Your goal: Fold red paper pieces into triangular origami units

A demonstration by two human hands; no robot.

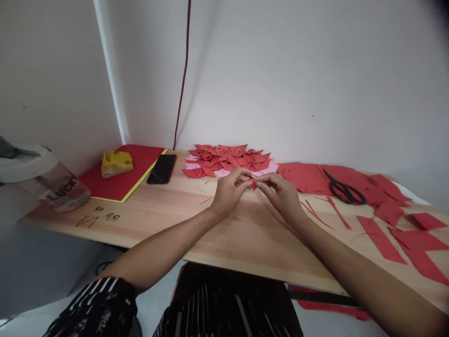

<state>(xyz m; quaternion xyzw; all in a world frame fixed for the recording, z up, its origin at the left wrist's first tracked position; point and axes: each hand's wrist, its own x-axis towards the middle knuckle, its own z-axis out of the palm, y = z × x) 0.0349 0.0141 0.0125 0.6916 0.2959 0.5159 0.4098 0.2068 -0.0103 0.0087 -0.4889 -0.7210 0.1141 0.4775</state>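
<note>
My left hand [229, 191] and my right hand [278, 193] meet over the middle of the wooden table [168, 210]. Both pinch a small red paper piece [253, 182] between their fingertips, just above the tabletop. Behind the hands lies a pile of folded red and pink paper pieces [228, 160]. Black scissors [343, 190] rest on red paper sheets [308, 177] to the right of my right hand.
Red paper scraps [400, 234] and thin strips cover the table's right side. A black phone [162, 168] lies left of the pile, beside a red folder [122, 180] bearing a yellow tissue pack [116, 163]. A clear container [52, 185] stands far left. A red cable [183, 75] hangs down the wall.
</note>
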